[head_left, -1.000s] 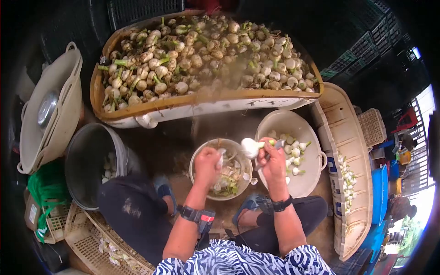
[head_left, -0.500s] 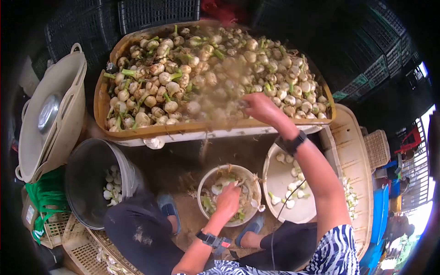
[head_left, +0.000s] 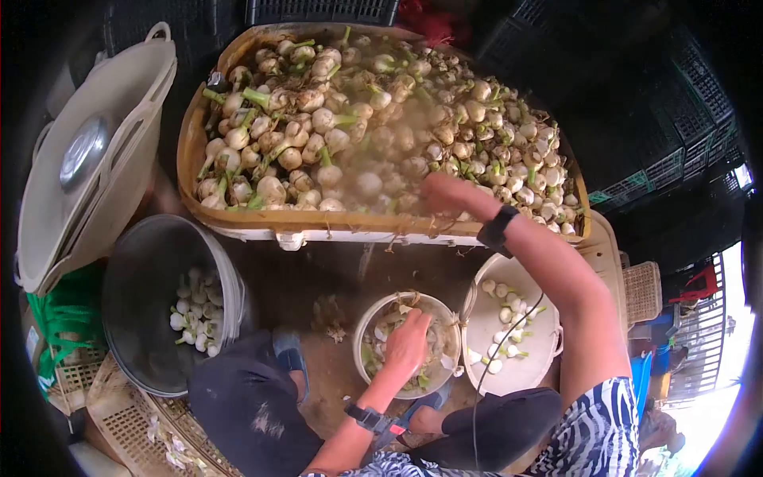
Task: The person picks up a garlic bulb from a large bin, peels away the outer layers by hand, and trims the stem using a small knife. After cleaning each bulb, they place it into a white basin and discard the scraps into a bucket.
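Observation:
A big yellow-rimmed tub [head_left: 334, 222] is heaped with garlic bulbs [head_left: 290, 157], many with green stem stubs. My right hand [head_left: 449, 195] reaches over the tub's front edge into the bulbs; a hazy smear hides its fingers. Below, my left hand [head_left: 408, 340] is closed above a small white bucket [head_left: 362, 326] holding peelings and cut leaves. What it grips, if anything, I cannot make out. Right of that bucket, a white basin [head_left: 513, 380] contains several cleaned garlic bulbs. To the left, more cleaned bulbs lie in a dark bucket [head_left: 139, 270].
Stacked pale basins [head_left: 48, 199] with a metal bowl [head_left: 83, 151] stand at the left, above green netting [head_left: 67, 330]. Woven baskets [head_left: 131, 421] sit lower left. Black crates [head_left: 660, 159] are stacked at the back right. A thin cable [head_left: 477, 429] hangs in front of the basin.
The view has shifted, so the bucket and basin appear farther right. My right hand stays at the tub's front edge, slightly farther right in view. My left hand remains above the small bucket.

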Motion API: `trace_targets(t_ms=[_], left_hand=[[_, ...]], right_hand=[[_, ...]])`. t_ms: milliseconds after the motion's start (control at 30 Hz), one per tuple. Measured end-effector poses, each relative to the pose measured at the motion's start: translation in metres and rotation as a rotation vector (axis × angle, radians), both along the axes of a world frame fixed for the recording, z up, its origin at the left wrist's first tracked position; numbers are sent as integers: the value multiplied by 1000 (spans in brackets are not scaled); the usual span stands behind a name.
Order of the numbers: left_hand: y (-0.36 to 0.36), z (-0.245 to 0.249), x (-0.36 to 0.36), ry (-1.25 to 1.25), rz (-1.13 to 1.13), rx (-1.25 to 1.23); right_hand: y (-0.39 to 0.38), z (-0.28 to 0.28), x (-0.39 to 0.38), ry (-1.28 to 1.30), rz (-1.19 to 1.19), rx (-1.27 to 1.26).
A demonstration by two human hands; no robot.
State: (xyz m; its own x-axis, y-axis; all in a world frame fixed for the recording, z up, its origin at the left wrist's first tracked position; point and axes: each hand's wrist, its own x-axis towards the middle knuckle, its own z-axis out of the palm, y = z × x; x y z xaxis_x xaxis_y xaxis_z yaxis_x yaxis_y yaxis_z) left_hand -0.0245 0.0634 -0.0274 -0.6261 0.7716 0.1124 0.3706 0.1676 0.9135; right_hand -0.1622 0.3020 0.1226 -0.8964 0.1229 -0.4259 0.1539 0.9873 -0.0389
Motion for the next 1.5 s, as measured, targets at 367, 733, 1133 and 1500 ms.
trace_targets(t_ms=[367, 733, 1133, 1500], left_hand=[[-15, -15, -8, 149, 111, 53], [-5, -5, 0, 72, -264, -392], [-10, 16, -29, -117, -76, -70], [-33, 34, -25, -93, -18, -28]], right_hand=[[-54, 51, 145, -49, -218, -421], [-76, 40, -11, 496, 116, -253], [-53, -33, -133, 466, 303, 100], [-64, -38, -126, 129, 126, 175]])
